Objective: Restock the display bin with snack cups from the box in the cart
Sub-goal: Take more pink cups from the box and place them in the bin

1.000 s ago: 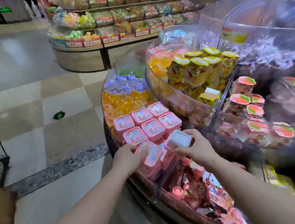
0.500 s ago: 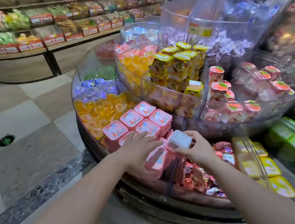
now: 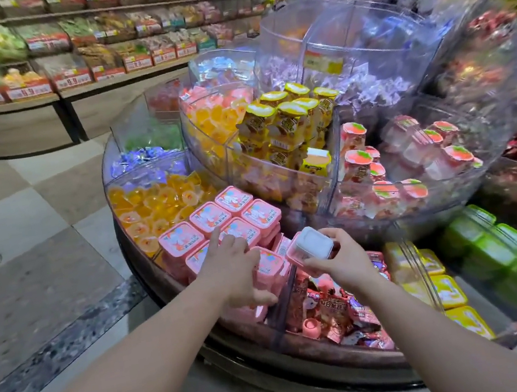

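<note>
Held a pink snack cup [image 3: 310,245] bottom-up just below the centre of the frame, its pale underside showing, pinched in the right hand [image 3: 336,264] with thumb low on the near wall and fingers curled over the far edge. Hovered above the clear divider between two compartments of the round display bin [image 3: 292,350], touching nothing below as far as could be told. Rested the left hand [image 3: 231,269] just to the left, on the pink stacked cups [image 3: 217,221], forefinger stretched out and pressing on one lid, remaining fingers loosely bent over the cup beneath, thumb low against the side of the pile; gripped nothing that could be made out. Filled that compartment, centre-left of the frame, with rows of those square pink cups, lids up. Lay beside them, further left, a heap of orange jelly cups [image 3: 155,203]; to the lower right of the held cup, loose red and pink packets [image 3: 339,307]. Stood in the tier above, upper centre, yellow-lidded cups [image 3: 285,115], and to the right, cups with red-and-green lids [image 3: 358,161]. Showed green boxes [image 3: 503,247] and yellow boxes [image 3: 443,289] at lower right, blurred. Ran long shelves [image 3: 65,57] of bagged goods with red price tags across the upper left, past a checked floor [image 3: 20,212].
</note>
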Demonstrator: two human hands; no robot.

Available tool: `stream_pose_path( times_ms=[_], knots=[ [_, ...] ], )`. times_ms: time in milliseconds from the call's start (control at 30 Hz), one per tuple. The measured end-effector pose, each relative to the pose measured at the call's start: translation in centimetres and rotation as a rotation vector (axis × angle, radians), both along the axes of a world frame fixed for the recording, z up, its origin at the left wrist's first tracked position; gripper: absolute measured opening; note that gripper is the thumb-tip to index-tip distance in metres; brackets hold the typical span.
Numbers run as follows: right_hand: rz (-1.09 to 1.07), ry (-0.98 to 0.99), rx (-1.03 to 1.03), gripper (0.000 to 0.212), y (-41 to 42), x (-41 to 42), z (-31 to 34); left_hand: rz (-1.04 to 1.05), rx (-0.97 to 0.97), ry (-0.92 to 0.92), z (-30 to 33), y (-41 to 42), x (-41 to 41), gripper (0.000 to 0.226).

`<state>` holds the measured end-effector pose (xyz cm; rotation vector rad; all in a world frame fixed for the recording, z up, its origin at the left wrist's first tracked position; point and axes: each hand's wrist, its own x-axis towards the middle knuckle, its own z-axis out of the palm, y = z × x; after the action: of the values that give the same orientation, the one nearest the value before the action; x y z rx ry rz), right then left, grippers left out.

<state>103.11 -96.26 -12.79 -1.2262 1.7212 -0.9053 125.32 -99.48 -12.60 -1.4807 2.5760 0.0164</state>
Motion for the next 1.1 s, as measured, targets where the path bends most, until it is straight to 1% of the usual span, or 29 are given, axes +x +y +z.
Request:
stream_pose_path(
  times_ms=[100,167,267,333,433,500,600,667,700,733,800,867,900,967,1033,1100],
  knots=[
    [0.014,-0.004,-0.001,0.06,-0.4,0.0,-0.1,-0.054,0.031,0.11,0.5,-0.4,0.9,0.045],
    [0.023,-0.014,0.009,0.061,-0.7,-0.1,-0.5,-0.051,-0.003,0.138,0.7,-0.2,1.0,0.027],
    [0.014,-0.035,0.013,0.06,-1.1,-0.4,-1.0,-0.008,-0.095,0.125,0.0,0.4,0.0,0.024],
    [-0.009,-0.069,0.019,0.059,-1.4,-0.8,-1.1,0.014,-0.163,0.171,-1.0,0.6,-1.3,0.024],
    [-0.026,-0.094,0.04,0.062,-1.9,-1.4,-1.3,0.054,-0.202,0.155,-2.4,1.0,-3.4,0.025],
    [-0.015,-0.113,0.056,0.062,-2.2,-1.7,-1.5,0.11,-0.237,0.221,-3.0,1.1,-4.4,0.026],
    [0.024,-0.117,0.059,0.05,-2.4,-2.2,-1.7,0.173,-0.228,0.334,-3.4,1.3,-5.0,0.026],
    [0.065,-0.122,0.086,0.039,-2.6,-2.3,-1.7,0.21,-0.16,0.406,-3.2,1.2,-4.8,0.037],
    [0.074,-0.162,0.119,0.035,-2.6,-2.2,-1.4,0.235,-0.128,0.478,-3.0,1.1,-4.6,0.049],
    [0.077,-0.24,0.173,0.038,-2.7,-2.1,-1.1,0.254,-0.095,0.574,-2.8,1.0,-4.4,0.064],
    [0.094,-0.457,0.358,0.058,-2.7,-1.4,0.0,0.245,0.022,0.739,-2.1,0.8,-4.1,0.093],
    [0.194,-0.586,0.545,0.072,-2.5,-0.5,1.2,0.224,0.177,0.814,-1.3,0.8,-4.0,0.11],
    [0.238,-0.601,0.61,0.074,-2.3,0.0,1.6,0.227,0.231,0.838,-0.9,1.0,-4.0,0.113],
    [0.292,-0.587,0.681,0.073,-2.3,0.8,2.0,0.252,0.267,0.895,-0.5,1.2,-3.7,0.113],
    [0.325,-0.517,0.695,0.072,-2.4,1.2,2.0,0.265,0.258,0.948,-0.6,1.5,-3.0,0.104],
    [0.368,-0.427,0.678,0.075,-2.6,1.6,1.7,0.282,0.248,0.957,-0.8,1.8,-1.9,0.095]
  ],
)
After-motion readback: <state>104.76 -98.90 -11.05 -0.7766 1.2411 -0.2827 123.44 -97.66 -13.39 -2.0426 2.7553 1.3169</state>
